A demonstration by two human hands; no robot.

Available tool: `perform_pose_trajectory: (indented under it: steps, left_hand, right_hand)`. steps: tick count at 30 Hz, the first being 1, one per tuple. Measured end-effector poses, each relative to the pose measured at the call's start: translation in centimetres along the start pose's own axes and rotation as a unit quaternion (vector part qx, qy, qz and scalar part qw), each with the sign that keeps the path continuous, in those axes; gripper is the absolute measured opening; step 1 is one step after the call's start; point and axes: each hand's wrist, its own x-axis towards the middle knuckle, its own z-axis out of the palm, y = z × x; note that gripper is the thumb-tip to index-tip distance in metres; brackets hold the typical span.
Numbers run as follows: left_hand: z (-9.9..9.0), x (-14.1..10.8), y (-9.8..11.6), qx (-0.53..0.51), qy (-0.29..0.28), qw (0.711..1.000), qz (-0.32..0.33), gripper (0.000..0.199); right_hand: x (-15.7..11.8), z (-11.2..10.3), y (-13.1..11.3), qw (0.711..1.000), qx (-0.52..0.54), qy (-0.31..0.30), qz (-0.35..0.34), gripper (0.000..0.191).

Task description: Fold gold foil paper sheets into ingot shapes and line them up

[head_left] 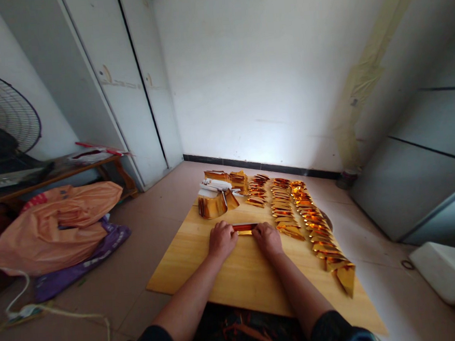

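Observation:
A strip of shiny gold foil paper stretches between my two hands, just over the wooden board. At its left end, my left hand has its fingers closed on the foil. My right hand grips the other end the same way, fingertips partly hidden. Beyond my left hand lie a curved stack of gold foil sheets and a white paper or plastic bundle. Rows of folded gold foil pieces run along the board to the right of my right hand, with a longer row at its right edge.
The wooden board stands low over a tiled floor. On the left are an orange bag, a purple bag, a cable and a fan. A white box sits at right, near a grey cabinet.

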Motion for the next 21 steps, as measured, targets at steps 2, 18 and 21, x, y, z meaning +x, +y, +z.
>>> perform_pose_trajectory:
  steps: [2,18,21]
  left_hand:
    - [-0.17,-0.04,0.17,0.017,-0.009,1.0,-0.008,0.014]
    - [-0.66,0.27,0.92,0.048,-0.056,0.997,-0.033,0.023]
    - [-0.64,0.2,1.06,0.059,-0.051,0.996,-0.032,0.023]
  right_hand:
    - [0.15,0.03,-0.13,1.0,-0.006,-0.007,0.013,0.02]
    - [0.25,-0.1,-0.77,0.999,-0.041,-0.01,0.033,0.024]
    - [0.29,-0.25,-0.87,0.998,-0.041,-0.022,0.044,0.017]
